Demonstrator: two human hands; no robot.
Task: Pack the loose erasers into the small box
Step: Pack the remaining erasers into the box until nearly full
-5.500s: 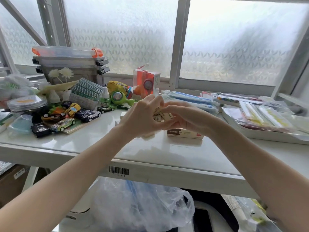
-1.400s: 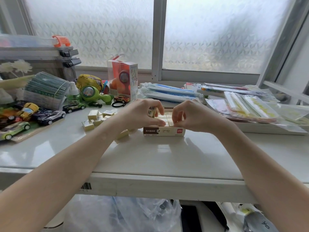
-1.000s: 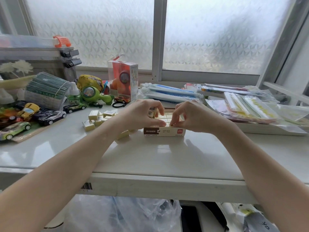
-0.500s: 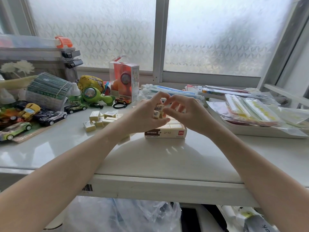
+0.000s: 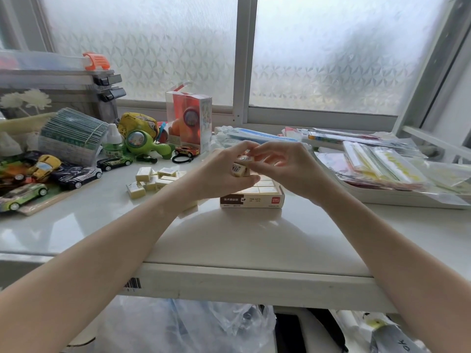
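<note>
A small open cardboard box (image 5: 252,200) with a brown and red front label sits at the table's middle, rows of cream erasers (image 5: 265,186) packed inside. My left hand (image 5: 221,174) hovers just above the box's left side, holding a few wrapped erasers (image 5: 239,170). My right hand (image 5: 285,169) meets it from the right, its fingertips pinching one eraser (image 5: 245,158) at the top of that bunch. A pile of loose erasers (image 5: 150,180) lies on the table left of the box, partly hidden by my left forearm.
Toy cars (image 5: 76,174) and a green toy (image 5: 139,143) crowd the left side. An orange boxed toy (image 5: 190,123) stands behind the box. A white tray (image 5: 397,197) of packaged stationery fills the right. A black hair tie (image 5: 182,159) lies near the back.
Both hands rose from the box's top, where they were pressing erasers in. They now meet above it, the right fingers taking an eraser from the left hand's bunch.
</note>
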